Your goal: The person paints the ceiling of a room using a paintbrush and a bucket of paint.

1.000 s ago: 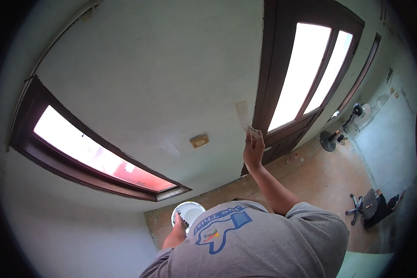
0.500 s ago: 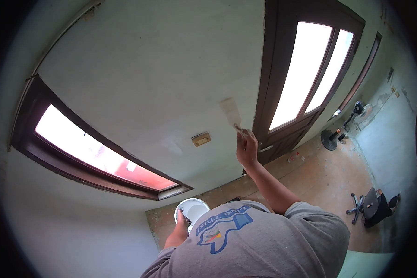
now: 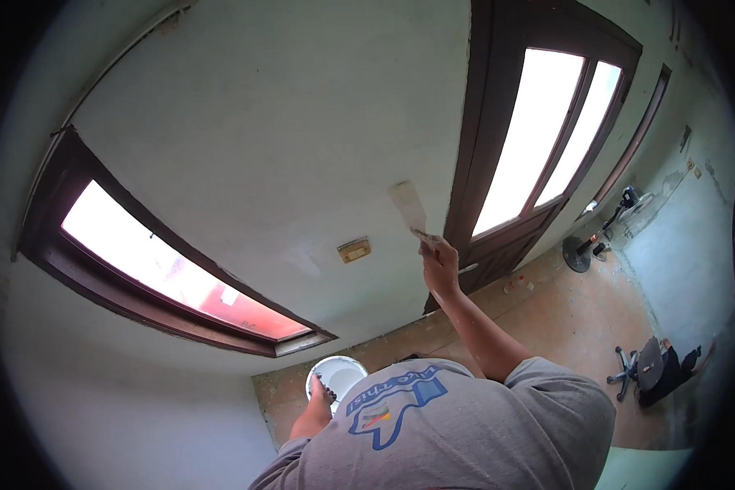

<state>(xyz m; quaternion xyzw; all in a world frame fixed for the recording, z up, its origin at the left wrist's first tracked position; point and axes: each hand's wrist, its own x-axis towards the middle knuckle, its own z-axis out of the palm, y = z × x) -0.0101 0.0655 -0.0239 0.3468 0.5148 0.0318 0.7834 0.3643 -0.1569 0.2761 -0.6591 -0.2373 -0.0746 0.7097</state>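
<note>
My right hand [image 3: 438, 260] is raised at the wall, its fingers closed around the handle of a putty knife [image 3: 406, 204]. The wide, pale blade points up and lies against or very close to the wall, left of the door frame. Low on the left, my left hand [image 3: 322, 397] is closed at the near rim of a white bucket [image 3: 340, 367]; its fingers look dark. My shirt covers part of the bucket, and what is inside is hard to make out. A yellowed wall switch [image 3: 354, 250] sits left of my right wrist.
A brown door [image 3: 498, 241] with glass panes stands on the right. A dark-framed window [image 3: 171, 327] is on the left. Across the tiled floor [image 3: 547, 327] are a black fan [image 3: 578, 254] and a wheeled chair [image 3: 649, 365] with dark cloth beside it.
My right hand and the putty knife have shifted slightly downward along the wall. My left hand stays at the bucket. The view has tilted a little.
</note>
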